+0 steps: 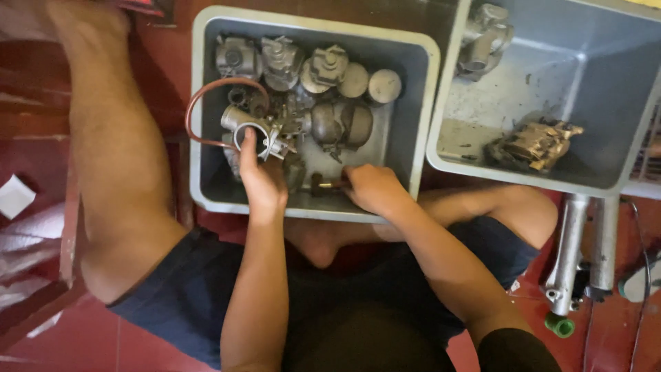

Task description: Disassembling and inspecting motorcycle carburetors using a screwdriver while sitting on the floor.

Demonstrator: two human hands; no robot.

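Observation:
I sit on a red floor with a grey plastic bin [421,83] in front of my knees. Several metal carburettor bodies and round caps [330,72] lie in it. My left hand [261,179] holds a silver carburettor [258,127] with a thin reddish-brown hose [206,93] looping off it, lifted just above the bin's near left part. My right hand [372,187] is closed on a small brass-coloured part [325,184] at the bin's near edge, its tip pointing left toward the left hand.
A second grey bin [620,103] at the right holds a dirty carburettor [533,143] and another at its far corner [485,34]. Metal fork tubes [582,255] lie on the floor at the right. White paper [14,196] lies at the left.

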